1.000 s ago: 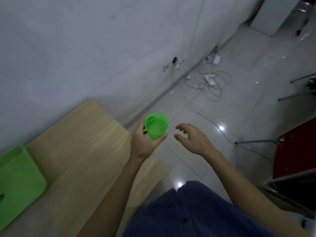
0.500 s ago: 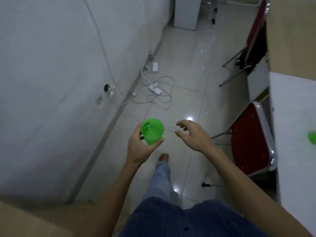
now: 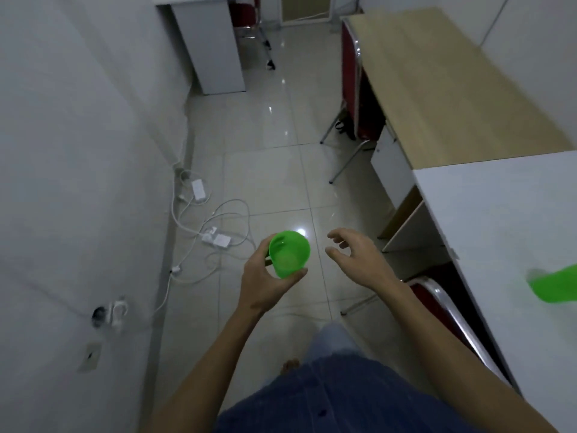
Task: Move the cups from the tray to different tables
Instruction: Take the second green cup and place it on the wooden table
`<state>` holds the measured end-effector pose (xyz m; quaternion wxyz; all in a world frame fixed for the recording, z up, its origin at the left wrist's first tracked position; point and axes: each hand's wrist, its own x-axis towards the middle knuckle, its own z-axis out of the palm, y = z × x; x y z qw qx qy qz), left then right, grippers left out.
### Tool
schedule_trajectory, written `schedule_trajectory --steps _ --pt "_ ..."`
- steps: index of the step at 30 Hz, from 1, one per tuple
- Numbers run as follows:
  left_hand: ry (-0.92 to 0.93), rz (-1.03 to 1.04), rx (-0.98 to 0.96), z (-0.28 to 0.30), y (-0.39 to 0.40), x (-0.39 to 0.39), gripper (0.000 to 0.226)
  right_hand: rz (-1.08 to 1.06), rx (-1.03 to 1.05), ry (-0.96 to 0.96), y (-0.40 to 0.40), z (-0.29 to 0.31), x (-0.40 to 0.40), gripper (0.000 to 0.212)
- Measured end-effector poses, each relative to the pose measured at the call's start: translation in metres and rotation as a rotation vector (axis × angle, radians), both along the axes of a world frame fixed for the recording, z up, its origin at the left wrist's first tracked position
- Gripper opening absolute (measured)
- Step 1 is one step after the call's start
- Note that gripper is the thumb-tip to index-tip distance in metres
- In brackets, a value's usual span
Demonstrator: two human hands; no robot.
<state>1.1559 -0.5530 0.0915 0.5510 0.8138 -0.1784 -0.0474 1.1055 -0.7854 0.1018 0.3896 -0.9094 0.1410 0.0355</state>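
My left hand (image 3: 265, 281) grips a bright green plastic cup (image 3: 288, 253), held upright over the tiled floor with its mouth toward me. Just to the right of the cup, my right hand (image 3: 359, 260) hovers with fingers spread and nothing in it. A second green cup (image 3: 554, 285) stands on the white table (image 3: 499, 245) at the right edge of the view, partly cut off. The tray is out of view.
A wooden-topped table (image 3: 437, 82) stands beyond the white one, with red chairs (image 3: 351, 76) tucked at both. White cables and power adapters (image 3: 215, 235) lie on the floor by the left wall. A white cabinet (image 3: 212, 45) stands at the far end.
The view has swung right, away from the wooden table with the green tray, toward the aisle and the right-hand tables. Both hands keep their pose, the cup still in the left.
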Motion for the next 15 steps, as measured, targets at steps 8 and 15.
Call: schedule_trajectory --steps 8,15 --pt "-0.022 -0.139 -0.021 -0.012 -0.131 0.181 0.076 -0.147 0.006 -0.025 -0.116 -0.027 0.144 0.036" --pt "-0.010 -0.243 -0.018 -0.001 -0.265 0.320 0.073 -0.229 0.023 0.018 -0.250 -0.026 0.260 0.045"
